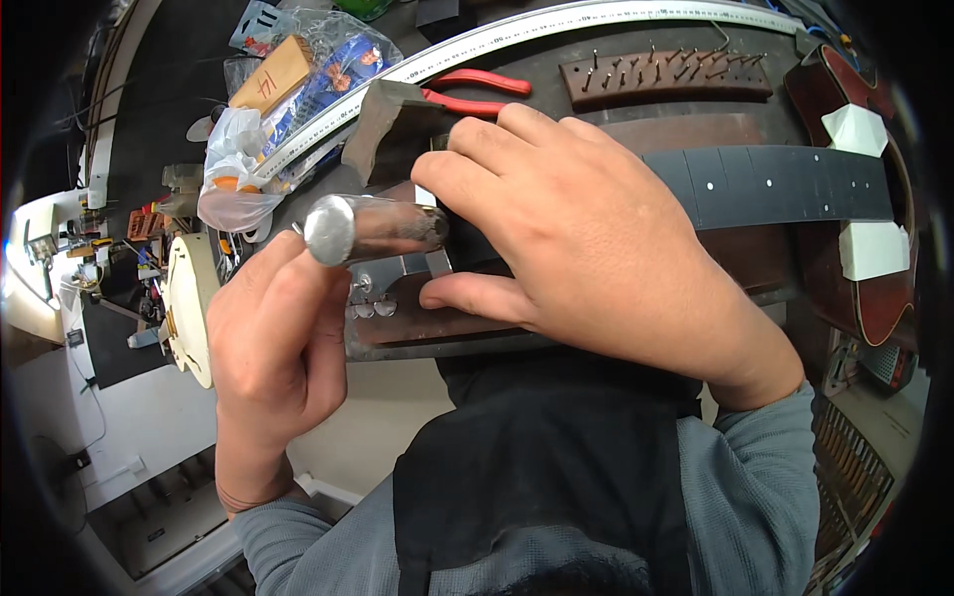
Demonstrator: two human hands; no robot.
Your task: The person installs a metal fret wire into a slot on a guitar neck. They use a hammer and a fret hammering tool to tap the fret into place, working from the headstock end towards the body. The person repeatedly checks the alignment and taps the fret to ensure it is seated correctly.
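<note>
My left hand is closed round the handle of a hammer, which it mostly hides. The shiny metal hammer head has a round face and sits close to the end of the guitar neck. My right hand grips the guitar neck, fingers over the far edge and thumb along the near one. Fret slots and white dots mark its dark fingerboard. The red guitar body lies at the right, with white paper pieces beside the neck. Tuning pegs show below the hammer head.
Beyond my hands lie a long steel ruler, red-handled pliers and a dark block. A wooden holder carries several upright metal pins. Plastic bags lie at the left, near a cream guitar body.
</note>
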